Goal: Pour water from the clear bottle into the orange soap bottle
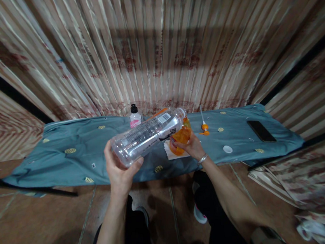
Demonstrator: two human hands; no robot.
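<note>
My left hand (120, 168) is wrapped round the base end of a large clear plastic bottle (141, 139) with a printed label. This bottle leans over, its uncapped mouth up and to the right, above an orange translucent bottle (181, 137). My right hand (194, 146), with a bracelet at the wrist, grips the orange bottle from the right side. The clear bottle's neck overlaps the orange bottle's top, so I cannot tell whether they touch. Beneath the orange bottle lies a white napkin (172, 155). An orange pump head (204, 127) with a pale tube rests to the right.
A small bottle with a black cap (133, 109) stands behind the clear bottle. A white disc (227, 149) and a dark phone (261, 130) lie at the right on the blue-green cloth (67, 164). Black frame bars (8, 86) and striped curtains (153, 40) surround the table.
</note>
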